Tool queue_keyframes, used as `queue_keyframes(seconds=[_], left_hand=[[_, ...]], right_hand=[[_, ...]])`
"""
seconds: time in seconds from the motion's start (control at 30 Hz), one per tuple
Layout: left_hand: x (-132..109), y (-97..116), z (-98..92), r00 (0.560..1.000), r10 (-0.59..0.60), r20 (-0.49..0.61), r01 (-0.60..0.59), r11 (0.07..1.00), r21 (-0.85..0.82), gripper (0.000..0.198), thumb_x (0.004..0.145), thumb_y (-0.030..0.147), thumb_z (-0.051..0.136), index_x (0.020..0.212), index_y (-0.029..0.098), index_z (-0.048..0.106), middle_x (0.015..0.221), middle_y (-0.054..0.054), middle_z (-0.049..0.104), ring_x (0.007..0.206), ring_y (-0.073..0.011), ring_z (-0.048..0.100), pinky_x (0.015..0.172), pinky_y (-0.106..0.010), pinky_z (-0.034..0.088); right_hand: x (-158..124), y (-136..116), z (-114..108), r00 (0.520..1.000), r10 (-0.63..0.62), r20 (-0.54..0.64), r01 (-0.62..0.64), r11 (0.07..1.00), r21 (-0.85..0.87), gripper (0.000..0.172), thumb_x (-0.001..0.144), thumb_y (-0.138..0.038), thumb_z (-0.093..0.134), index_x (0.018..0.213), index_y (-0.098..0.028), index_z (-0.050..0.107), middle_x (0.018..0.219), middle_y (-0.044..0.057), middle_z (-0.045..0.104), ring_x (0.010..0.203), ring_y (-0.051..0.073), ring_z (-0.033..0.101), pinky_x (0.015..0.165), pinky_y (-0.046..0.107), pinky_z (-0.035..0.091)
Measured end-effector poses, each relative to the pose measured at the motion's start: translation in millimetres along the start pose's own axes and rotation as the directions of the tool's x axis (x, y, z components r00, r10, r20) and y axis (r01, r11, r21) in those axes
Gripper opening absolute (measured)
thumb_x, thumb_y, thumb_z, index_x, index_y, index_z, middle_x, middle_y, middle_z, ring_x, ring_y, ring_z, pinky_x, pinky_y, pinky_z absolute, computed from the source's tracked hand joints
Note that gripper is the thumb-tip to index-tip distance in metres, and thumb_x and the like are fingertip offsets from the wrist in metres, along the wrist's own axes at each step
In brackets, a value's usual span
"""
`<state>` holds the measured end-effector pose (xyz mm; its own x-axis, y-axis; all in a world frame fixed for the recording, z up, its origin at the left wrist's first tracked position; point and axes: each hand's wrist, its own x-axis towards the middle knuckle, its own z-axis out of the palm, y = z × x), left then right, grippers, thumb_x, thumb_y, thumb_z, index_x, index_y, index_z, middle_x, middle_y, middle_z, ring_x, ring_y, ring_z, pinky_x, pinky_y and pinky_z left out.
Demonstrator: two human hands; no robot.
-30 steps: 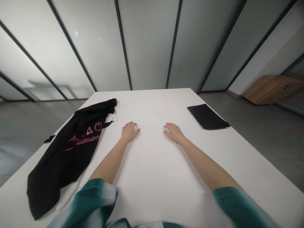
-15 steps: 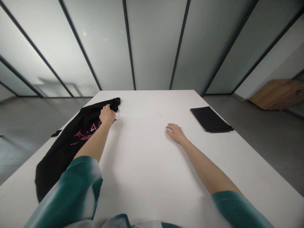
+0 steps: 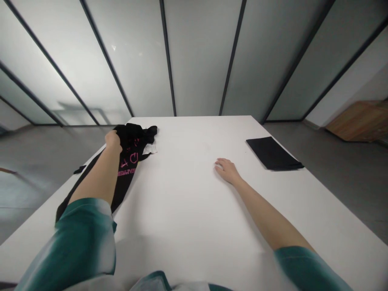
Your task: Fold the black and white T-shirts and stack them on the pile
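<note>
Fingers of the left hand curl shut into the bunched far end of a black shirt with pink lettering, which trails along the left edge of the white table. Near the middle, the right hand rests palm-down, fingers loosely spread, gripping nothing. Well apart, far right, lies a folded black cloth. Beyond it on the floor stands a wooden cabinet, its inside hidden.
</note>
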<state>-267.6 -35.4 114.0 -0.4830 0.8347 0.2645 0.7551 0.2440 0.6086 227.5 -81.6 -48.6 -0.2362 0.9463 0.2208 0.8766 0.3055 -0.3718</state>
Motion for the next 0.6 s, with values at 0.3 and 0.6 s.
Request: queue_keyframes(seconds=[0.3,0.6], left_hand=[[-31,43,-32.0,0.955,0.044,0.294,0.009,0.984,-0.177,0.071,0.087,0.055,0.059,0.139,0.01,0.044,0.11,-0.01,0.069,0.093,-0.0234,0.065,0.089,-0.038,0.053],[-55,-5,33.5,0.889,0.236,0.392,-0.422,0.753,0.505,0.052,0.068,0.032,0.075,0.117,0.016,0.066,0.139,-0.019,0.054,0.136,-0.0432,0.04,0.11,-0.06,0.03]], right_hand=[[0,-4,-2,1.0,-0.006,0.01,0.006,1.0,-0.019,0.034,0.091,-0.031,0.049,0.117,-0.019,0.069,0.136,0.011,0.06,0.126,0.026,0.053,0.105,0.042,0.04],[-1,-9,-6,1.0,0.001,0.021,0.0,1.0,-0.023,0.033,0.091,-0.029,0.051,0.117,-0.02,0.069,0.136,0.011,0.06,0.126,0.026,0.053,0.105,0.041,0.039]])
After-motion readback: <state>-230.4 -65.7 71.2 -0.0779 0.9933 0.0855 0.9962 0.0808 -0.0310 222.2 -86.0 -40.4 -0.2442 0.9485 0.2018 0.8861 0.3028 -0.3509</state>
